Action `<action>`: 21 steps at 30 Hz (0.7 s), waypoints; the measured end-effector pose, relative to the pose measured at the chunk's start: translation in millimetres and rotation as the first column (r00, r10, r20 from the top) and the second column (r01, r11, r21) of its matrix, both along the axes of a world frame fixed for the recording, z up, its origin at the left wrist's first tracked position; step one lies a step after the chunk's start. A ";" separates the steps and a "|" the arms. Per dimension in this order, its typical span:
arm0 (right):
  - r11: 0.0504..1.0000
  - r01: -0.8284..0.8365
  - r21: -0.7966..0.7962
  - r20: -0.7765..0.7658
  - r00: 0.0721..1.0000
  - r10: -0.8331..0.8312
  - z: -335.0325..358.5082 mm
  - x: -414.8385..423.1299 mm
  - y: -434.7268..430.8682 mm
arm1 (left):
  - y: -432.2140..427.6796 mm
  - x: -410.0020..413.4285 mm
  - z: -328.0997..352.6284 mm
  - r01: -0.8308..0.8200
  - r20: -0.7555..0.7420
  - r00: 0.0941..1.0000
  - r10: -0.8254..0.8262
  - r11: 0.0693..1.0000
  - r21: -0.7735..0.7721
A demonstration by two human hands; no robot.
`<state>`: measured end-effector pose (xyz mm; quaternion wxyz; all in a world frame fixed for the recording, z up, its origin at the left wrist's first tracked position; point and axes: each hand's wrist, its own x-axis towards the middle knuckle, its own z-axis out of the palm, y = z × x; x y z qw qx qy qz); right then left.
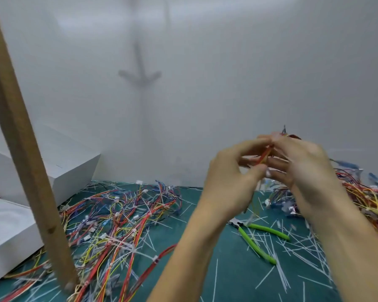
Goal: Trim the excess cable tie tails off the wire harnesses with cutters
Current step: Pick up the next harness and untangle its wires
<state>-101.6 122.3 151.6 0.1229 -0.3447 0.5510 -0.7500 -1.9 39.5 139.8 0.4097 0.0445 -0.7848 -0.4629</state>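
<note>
Both my hands are raised above the green mat, holding one wire harness of red, orange and yellow wires between them. My left hand pinches it from the left with thumb and fingers. My right hand curls its fingers round it from the right; the harness ends poke up behind the fingers. The green-handled cutters lie on the mat below my hands, untouched, handles spread. The image is motion-blurred around the hands.
A large heap of harnesses covers the mat on the left, another pile lies at the right. Cut white tie tails litter the mat. White boxes and a slanted wooden post stand at left; a white wall behind.
</note>
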 end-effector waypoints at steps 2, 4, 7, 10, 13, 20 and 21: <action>0.999 0.023 0.033 0.005 1.000 -0.023 1.1 -5.7 4.8 | 0.9 -1.5 -3.0 0.002 0.053 0.999 0.001 0.999 -0.046; 0.999 0.013 0.039 -0.013 1.000 -0.012 3.2 -6.0 7.4 | -1.0 -1.0 -4.1 -0.020 0.112 0.993 0.029 0.997 -0.080; 0.998 0.034 0.055 -0.127 0.992 -0.027 5.9 -5.0 10.6 | -4.6 0.3 -7.4 -0.015 0.235 0.972 0.029 0.998 -0.060; 0.996 0.085 0.005 -0.217 0.973 -0.082 9.9 -4.0 13.7 | -13.2 2.8 -13.6 -0.047 0.449 0.888 0.101 0.991 -0.129; 0.978 0.199 -0.062 -0.271 0.940 -0.209 12.2 -6.9 16.8 | -30.7 13.8 -11.8 0.034 0.650 0.748 0.137 0.970 -0.243; 0.947 0.318 -0.048 -0.499 0.814 -0.298 7.0 -12.2 10.4 | -53.2 36.5 -6.9 0.236 0.716 0.678 -0.167 0.972 0.003; 0.945 0.324 -0.041 -0.527 0.797 -0.296 5.8 -11.8 8.0 | -55.4 37.6 -7.7 0.249 0.693 0.693 -0.201 0.968 0.032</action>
